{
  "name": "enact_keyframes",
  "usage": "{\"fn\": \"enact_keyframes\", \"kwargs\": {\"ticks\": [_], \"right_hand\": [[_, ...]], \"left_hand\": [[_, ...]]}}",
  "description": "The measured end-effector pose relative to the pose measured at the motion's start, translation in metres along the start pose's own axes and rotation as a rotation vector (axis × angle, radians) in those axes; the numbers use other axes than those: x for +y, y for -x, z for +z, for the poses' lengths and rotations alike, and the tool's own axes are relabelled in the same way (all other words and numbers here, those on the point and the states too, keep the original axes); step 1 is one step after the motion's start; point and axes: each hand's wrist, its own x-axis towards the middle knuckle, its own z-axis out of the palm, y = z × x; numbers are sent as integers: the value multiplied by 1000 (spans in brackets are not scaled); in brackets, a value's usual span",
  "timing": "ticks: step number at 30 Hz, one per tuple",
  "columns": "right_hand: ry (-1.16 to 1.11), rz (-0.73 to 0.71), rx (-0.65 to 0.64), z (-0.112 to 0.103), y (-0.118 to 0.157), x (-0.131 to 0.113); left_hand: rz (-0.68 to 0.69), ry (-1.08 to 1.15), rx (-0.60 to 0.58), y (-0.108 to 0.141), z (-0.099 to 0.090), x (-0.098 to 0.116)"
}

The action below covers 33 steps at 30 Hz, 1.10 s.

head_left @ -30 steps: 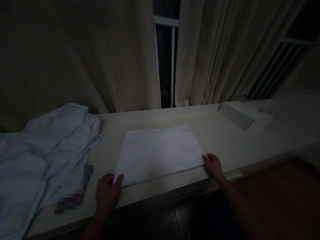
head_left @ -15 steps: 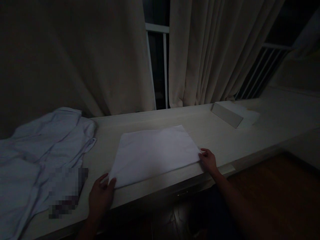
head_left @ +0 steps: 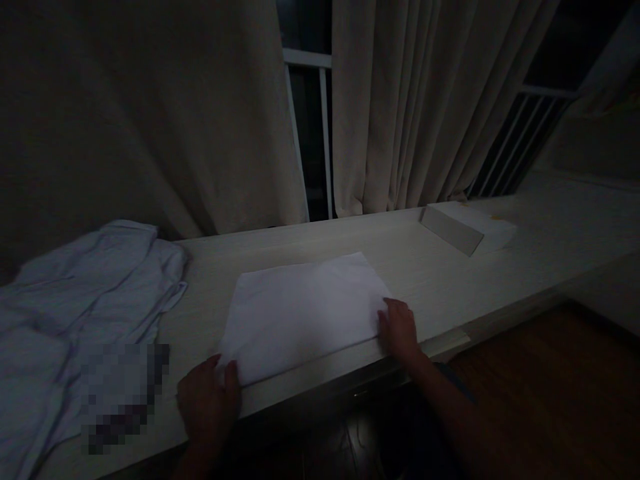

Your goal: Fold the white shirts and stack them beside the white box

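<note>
A folded white cloth point(head_left: 305, 317) lies flat on the pale ledge in front of me. My left hand point(head_left: 209, 400) is at its near left corner, thumb and fingers closed about the edge. On the opposite side, my right hand point(head_left: 399, 328) grips the near right corner, its fingers bent over the cloth's edge. The undersides of both corners are hidden by my hands. To the left, a rumpled heap of pale shirt-like cloth point(head_left: 105, 287) lies on the ledge, apart from my left hand.
The pale ledge point(head_left: 440, 293) runs from left to far right. A white box point(head_left: 463, 223) with a grey side stands towards the back right. Beige curtains point(head_left: 390, 100) hang behind, with white window bars point(head_left: 325, 140) in the gap. A blurred patch covers part of the heap's front.
My right hand has moved left and inward over the cloth's corner. My left hand has shifted slightly right and its fingers are closer round the corner. The view has turned slightly.
</note>
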Motion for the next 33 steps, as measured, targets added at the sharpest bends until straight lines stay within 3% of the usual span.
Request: {"fn": "enact_keyframes", "kwargs": {"ticks": [2,4,6,9,13,18,21,26,33], "right_hand": [[-60,-234,-105,8,7,-44],[-106,-396,-242,20,13,-88],[-128,-493,-374,32,16,-121],[-125,-498,-502,47,14,-141],[-100,-396,-555,51,-3,-111],[32,-133,-515,42,-26,-32],[94,-43,-447,37,-30,0],[119,-60,-393,39,-24,10],[171,-33,-423,34,-15,7]], "left_hand": [[300,-28,-6,6,8,32],[488,-58,-57,10,22,65],[548,-127,-143,9,37,91],[444,-222,-261,2,51,103],[301,-261,-302,-4,53,91],[312,-239,-306,-1,53,83],[325,-227,-287,2,55,83],[323,-226,-271,7,53,85],[348,-262,-248,17,48,85]]}}
